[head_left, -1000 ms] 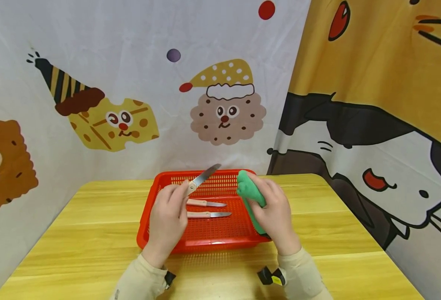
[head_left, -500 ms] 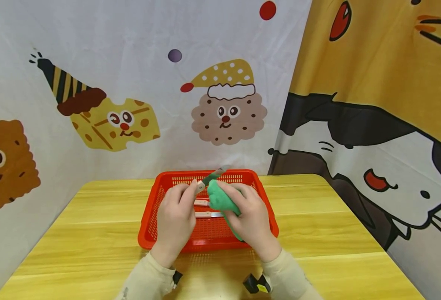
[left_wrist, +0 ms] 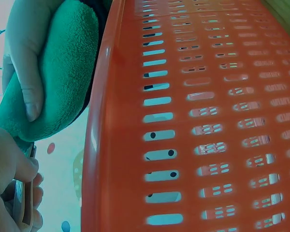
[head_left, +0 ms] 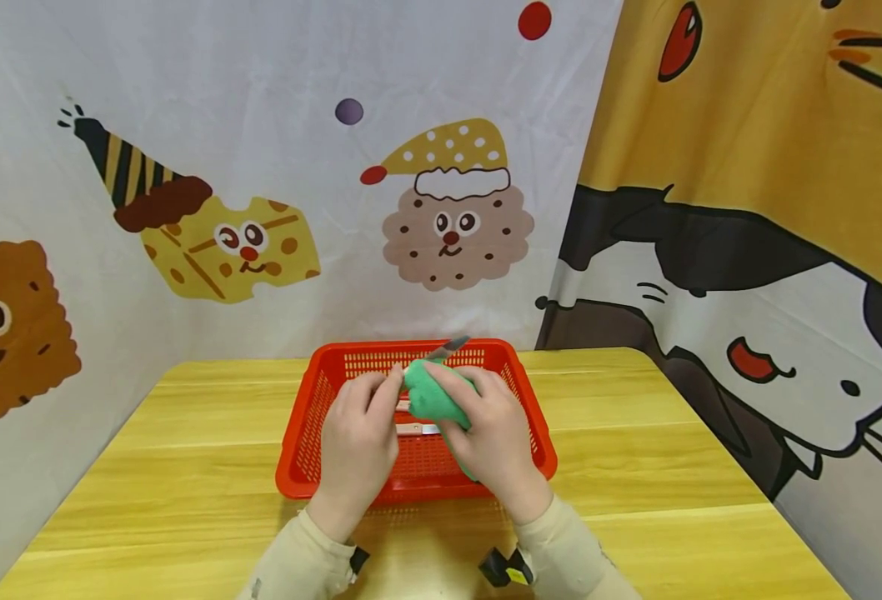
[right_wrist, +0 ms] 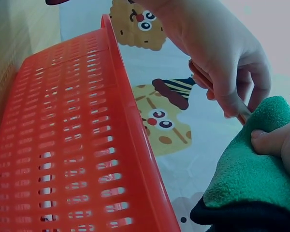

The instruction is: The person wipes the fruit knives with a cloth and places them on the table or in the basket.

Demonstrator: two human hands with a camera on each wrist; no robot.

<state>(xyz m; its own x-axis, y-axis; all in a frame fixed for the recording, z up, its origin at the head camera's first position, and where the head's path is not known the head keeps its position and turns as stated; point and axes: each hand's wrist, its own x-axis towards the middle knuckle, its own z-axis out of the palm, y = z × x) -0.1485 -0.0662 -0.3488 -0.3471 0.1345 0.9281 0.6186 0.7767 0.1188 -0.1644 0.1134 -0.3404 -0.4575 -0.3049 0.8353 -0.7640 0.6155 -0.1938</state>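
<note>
My left hand (head_left: 358,446) grips a small knife (head_left: 452,346) by its pale wooden handle, which shows between the fingers in the left wrist view. The blade points up and to the right over the red basket (head_left: 291,450). A green cloth (head_left: 433,396), dark on its other side in the right wrist view, is bunched in my right hand (head_left: 493,442). That hand folds the cloth against the blade close to the handle, leaving the tip bare. Below, in the basket, lie two similar knives (head_left: 409,429), partly hidden by the cloth and hands.
The basket, with slotted sides, stands on a yellow wood-grain table (head_left: 658,467). Behind the table hangs a white curtain (head_left: 261,67) printed with cartoon snacks, and a cat-print curtain (head_left: 711,250) is at the right.
My right hand has carried the cloth leftward from the basket's right side onto the knife blade. My left hand has shifted slightly right with the knife, whose blade is now largely covered.
</note>
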